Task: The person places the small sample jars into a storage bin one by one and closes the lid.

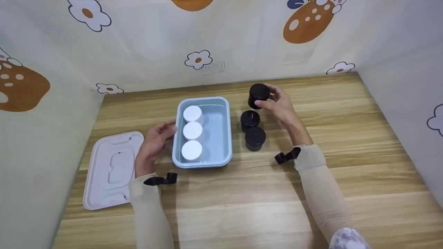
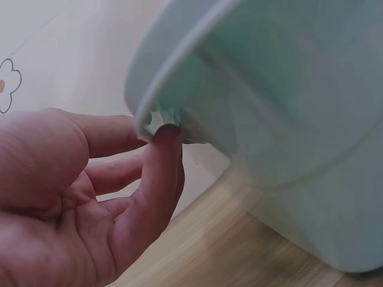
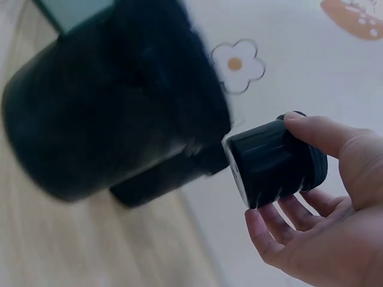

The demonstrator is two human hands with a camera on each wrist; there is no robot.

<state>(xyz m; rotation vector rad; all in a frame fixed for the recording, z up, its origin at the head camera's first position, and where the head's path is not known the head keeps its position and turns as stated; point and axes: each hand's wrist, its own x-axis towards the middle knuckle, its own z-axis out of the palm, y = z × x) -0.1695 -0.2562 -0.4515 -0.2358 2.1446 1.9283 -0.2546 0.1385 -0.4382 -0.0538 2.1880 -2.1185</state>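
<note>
A wooden table (image 1: 263,211) with streaked, light-brown grain is enclosed at the back and sides by pale walls (image 1: 148,45), which are printed with white flowers (image 1: 198,60) and large orange-brown shapes (image 1: 306,24). Near the back edge of the table, right of a light-blue box (image 1: 218,133), a black jar (image 1: 259,95) is gripped between the thumb and fingers of the right hand (image 1: 282,107). Its long axis is held roughly upright, with the flat lid end turned upward and the paler base turned down toward the table. Two more black jars (image 1: 255,139) are stood upright just nearer the person, close beside the box. The box is laid with its opening upward and its long axis pointed toward the back wall; its left rim is pinched by the left hand (image 1: 154,143). Three white jars (image 1: 192,131) are lined up along its left side. At far left, a pale lid (image 1: 98,173) is laid flat, slightly slanted, partly covered by the left arm.
</note>
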